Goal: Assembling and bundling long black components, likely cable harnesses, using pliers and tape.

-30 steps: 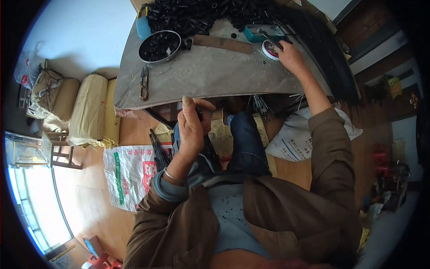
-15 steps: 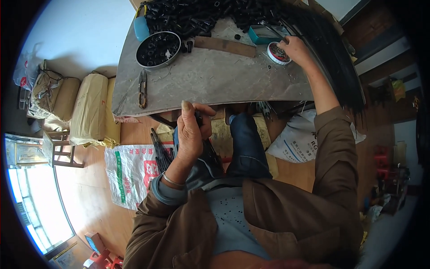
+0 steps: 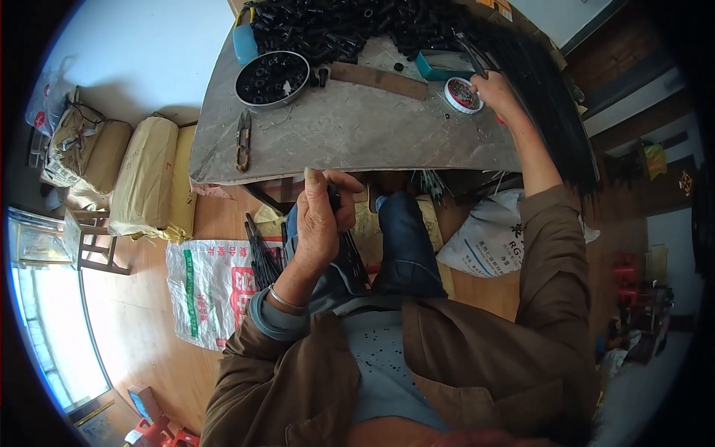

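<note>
Slim black rods bundled, clamped in left hand near table edge; right hand far right, pinching one rod by round tin; grey worn table, wooden floor

**A:** what packaging is on the floor?

**B:** a flat white woven sack with green and red print, left of the knees. Another white sack with dark print sits right, under the table edge. Tan paper-wrapped bundles are stacked far left, probably tied parcels, though it's blurry out there.
</note>
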`<state>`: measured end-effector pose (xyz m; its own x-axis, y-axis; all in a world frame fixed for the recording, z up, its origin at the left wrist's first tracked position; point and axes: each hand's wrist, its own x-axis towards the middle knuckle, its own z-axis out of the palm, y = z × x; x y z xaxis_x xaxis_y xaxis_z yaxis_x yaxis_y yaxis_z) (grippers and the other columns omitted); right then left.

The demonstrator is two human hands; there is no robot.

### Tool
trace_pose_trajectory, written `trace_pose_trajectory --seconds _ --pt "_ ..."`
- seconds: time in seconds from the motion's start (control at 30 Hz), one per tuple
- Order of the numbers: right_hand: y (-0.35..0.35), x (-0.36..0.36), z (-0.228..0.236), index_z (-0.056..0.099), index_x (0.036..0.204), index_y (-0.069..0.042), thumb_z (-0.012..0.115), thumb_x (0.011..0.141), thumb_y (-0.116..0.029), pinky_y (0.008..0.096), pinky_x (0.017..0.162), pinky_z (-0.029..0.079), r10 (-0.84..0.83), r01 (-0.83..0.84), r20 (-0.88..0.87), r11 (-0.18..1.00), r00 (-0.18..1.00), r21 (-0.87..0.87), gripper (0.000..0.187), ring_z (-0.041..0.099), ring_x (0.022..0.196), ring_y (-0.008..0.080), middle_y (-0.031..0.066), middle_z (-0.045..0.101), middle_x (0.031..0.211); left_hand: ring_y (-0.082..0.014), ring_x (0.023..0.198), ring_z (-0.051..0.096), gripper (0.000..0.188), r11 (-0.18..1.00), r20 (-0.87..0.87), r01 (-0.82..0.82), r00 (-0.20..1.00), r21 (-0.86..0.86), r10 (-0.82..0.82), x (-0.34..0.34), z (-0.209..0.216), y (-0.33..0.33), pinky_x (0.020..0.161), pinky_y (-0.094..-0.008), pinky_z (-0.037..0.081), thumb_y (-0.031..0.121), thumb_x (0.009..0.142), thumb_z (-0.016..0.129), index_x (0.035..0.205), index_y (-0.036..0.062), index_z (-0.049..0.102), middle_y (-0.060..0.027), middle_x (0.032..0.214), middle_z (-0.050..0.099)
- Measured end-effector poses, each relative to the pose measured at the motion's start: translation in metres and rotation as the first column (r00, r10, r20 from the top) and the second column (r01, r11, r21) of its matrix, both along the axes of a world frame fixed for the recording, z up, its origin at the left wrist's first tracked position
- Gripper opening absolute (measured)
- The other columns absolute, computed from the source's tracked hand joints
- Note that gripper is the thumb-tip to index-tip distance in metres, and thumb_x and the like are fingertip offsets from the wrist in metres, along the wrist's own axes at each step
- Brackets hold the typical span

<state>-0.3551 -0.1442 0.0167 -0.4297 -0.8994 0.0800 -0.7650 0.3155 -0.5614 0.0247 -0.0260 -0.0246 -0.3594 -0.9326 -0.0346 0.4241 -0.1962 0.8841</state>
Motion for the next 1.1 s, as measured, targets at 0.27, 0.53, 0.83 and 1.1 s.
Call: trace_pose_trajectory --seconds 0.27,0.53,0.83,1.1 --pt "0.056 0.086 0.017 0.055 0.075 -0.006 0.052 0.091 -0.024 0.0238 0.052 0.037 0.232 -0.277 0.888 0.953 0.397 -0.125 0.024 0.043 0.053 0.0072 -0.0001 0.049 0.063 -0.0065 0.055 0.039 0.061 0.99 -0.166 0.035 0.984 -0.138 -0.058 -0.003 0.001 0.008 0.051 -0.0215 0.033 0.051 0.101 0.027 0.108 -0.0019 0.055 0.0018 0.064 0.044" --pt "0.105 0.198 0.015 0.048 0.082 -0.011 0.05 0.094 -0.026 0.0224 0.053 0.031 0.315 -0.34 0.947 0.9 0.07 -0.274 0.019 0.036 0.054 0.0041 -0.0046 0.045 0.072 -0.0079 0.072 0.045 0.047 0.967 -0.039 -0.029 0.999 -0.252 0.02 -0.001 0.009 0.009 0.064 -0.0206 0.037 0.039 0.101 0.041 0.124 -0.0008 0.052 0.0013 0.084 0.048" --pt "0.038 0.034 0.007 0.057 0.075 -0.004 0.06 0.088 -0.019 0.0242 0.045 0.035 0.21 0.036 0.699 0.947 0.683 -0.32 0.02 0.043 0.049 0.0072 -0.0006 0.048 0.059 -0.0071 0.069 0.043 0.045 0.982 -0.096 -0.08 0.993 -0.169 0.064 0.001 -0.005 0.014 0.063 -0.0212 0.037 0.039 0.1 0.044 0.118 -0.0004 0.055 0.0019 0.079 0.047" --pt "0.006 -0.008 -0.017 0.058 0.072 -0.004 0.058 0.086 -0.027 0.0271 0.043 0.034 -0.048 0.079 0.156 0.976 0.987 -0.201 0.027 0.044 0.045 0.0099 0.0008 0.051 0.056 -0.0088 0.069 0.045 0.046 0.985 -0.038 -0.029 0.999 -0.171 0.023 -0.007 -0.006 0.009 0.064 -0.0223 0.039 0.04 0.101 0.04 0.119 -0.0002 0.054 0.0 0.082 0.048"
